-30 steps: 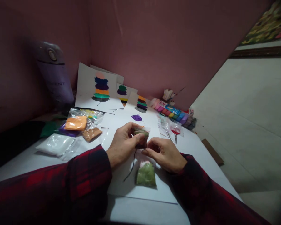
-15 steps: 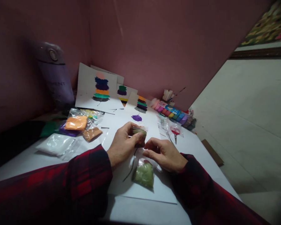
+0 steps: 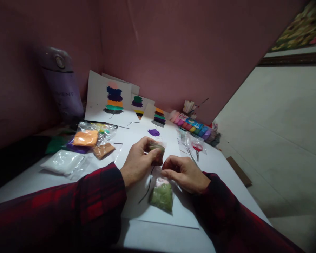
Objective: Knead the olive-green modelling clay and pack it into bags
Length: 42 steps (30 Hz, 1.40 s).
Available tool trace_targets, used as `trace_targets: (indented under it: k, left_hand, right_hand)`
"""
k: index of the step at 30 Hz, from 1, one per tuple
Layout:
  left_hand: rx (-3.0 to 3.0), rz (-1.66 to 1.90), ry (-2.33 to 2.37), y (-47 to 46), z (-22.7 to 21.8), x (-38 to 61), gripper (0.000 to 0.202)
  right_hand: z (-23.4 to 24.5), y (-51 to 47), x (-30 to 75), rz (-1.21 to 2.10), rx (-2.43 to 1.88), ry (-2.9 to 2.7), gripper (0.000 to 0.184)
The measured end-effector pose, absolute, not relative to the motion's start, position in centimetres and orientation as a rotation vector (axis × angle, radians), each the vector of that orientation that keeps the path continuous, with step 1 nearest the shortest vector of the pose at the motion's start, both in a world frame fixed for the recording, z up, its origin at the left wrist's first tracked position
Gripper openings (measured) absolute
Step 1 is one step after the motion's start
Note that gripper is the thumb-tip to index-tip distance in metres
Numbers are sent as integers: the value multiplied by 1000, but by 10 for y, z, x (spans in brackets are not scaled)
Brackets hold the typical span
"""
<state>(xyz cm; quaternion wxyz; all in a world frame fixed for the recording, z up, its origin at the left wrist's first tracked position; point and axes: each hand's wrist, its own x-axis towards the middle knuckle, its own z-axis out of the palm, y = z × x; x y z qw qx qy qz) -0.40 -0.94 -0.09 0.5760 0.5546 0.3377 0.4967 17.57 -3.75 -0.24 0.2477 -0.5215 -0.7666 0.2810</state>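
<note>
My left hand (image 3: 139,160) is closed around a small clear plastic bag (image 3: 158,149) with greenish and brown stuff in it; my fingers cover part of it. Beside it, my right hand (image 3: 185,173) has thumb and forefinger curled in a pinch. Its fingertips are just above the top of a clear bag of olive-green clay (image 3: 162,196); whether they grip anything cannot be made out. That green bag is over a white sheet of paper (image 3: 137,211), on which a thin dark line is drawn.
Bags of orange clay (image 3: 85,138), brown clay (image 3: 104,151) and white clay (image 3: 63,161) lie at left, near a purple bottle (image 3: 61,84). Painted sheets (image 3: 97,95) lean at the wall. Red-handled scissors (image 3: 197,147) and a colourful clay pack (image 3: 192,124) are at right.
The green clay bag has shifted slightly, and its top looks paler, where a reddish patch showed before. My hands have barely moved.
</note>
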Motion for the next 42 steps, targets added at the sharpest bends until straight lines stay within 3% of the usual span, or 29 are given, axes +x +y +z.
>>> trace_targets:
  k: [8,17,24,42]
  left_hand:
    - [1306,1153,720,-12,0,-3,20]
    - [1390,1138,610,-14,-5,-1,22]
    - [1418,1108,642,-14,-7,-2,22]
    - [1523,1077,727,-13,1,-5,27]
  right_hand:
    - [0,-37,174,463,-1272,-1910,22]
    - [-5,-41,171,516,-1096,-1899,29]
    - [-5,-41,171,466,-1074,-1915,20]
    - [4,-42,175,366,-1119,-1727,22]
